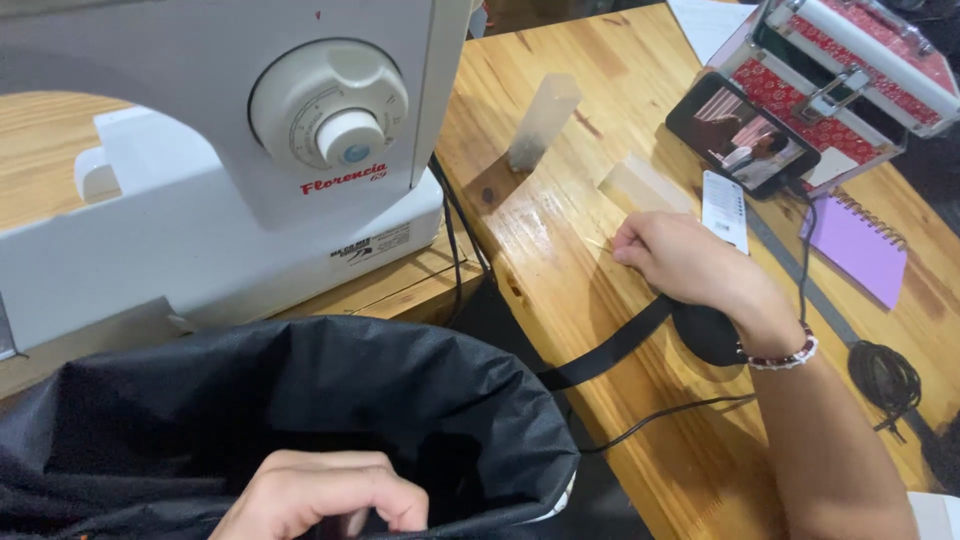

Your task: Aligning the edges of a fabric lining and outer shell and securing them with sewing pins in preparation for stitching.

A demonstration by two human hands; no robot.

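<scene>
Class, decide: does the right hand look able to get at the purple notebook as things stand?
Probably yes: the right hand rests on the table near the purple notebook, with only a thin black cable between them.

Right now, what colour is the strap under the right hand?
Black: the strap shows best in the head view, running under the right hand.

You have black fabric, a white sewing machine, a purple notebook, and a red patterned case on your light wood tabletop.

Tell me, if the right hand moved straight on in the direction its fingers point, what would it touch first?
The right hand points left across the wooden table, toward the sewing machine's black cords. Those cords would probably come first, then the white sewing machine; only bare wood shows between, though depth is uncertain.
</scene>
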